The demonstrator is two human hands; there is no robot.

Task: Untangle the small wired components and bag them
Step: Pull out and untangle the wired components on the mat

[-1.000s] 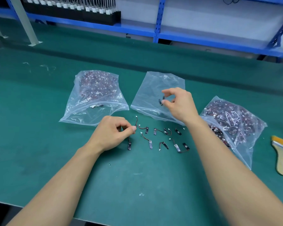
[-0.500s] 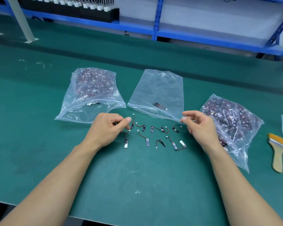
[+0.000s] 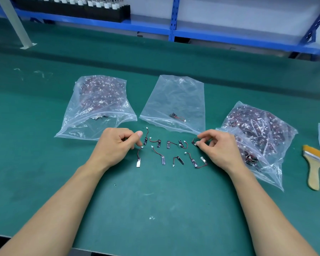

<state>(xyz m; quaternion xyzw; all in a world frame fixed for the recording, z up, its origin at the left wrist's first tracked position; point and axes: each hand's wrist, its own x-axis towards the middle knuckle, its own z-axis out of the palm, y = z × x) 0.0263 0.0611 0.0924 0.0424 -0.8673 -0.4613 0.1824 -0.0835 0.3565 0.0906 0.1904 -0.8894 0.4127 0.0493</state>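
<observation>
Right fingertips (image 3: 199, 136) are pinched together on the wire loop of the end component (image 3: 194, 140), so the right hand (image 3: 218, 148) is back at the row after dropping one piece (image 3: 176, 116) into the middle bag (image 3: 174, 93) a second ago. Meanwhile the left hand (image 3: 116, 145) sits curled by the leftmost part (image 3: 139, 157); can't tell if it's actually gripping anything. The other loose ones (image 3: 162, 156) lie apart on the mat (image 3: 155, 200) between the hands. Looks like untangling's done here and bagging has barely started.
</observation>
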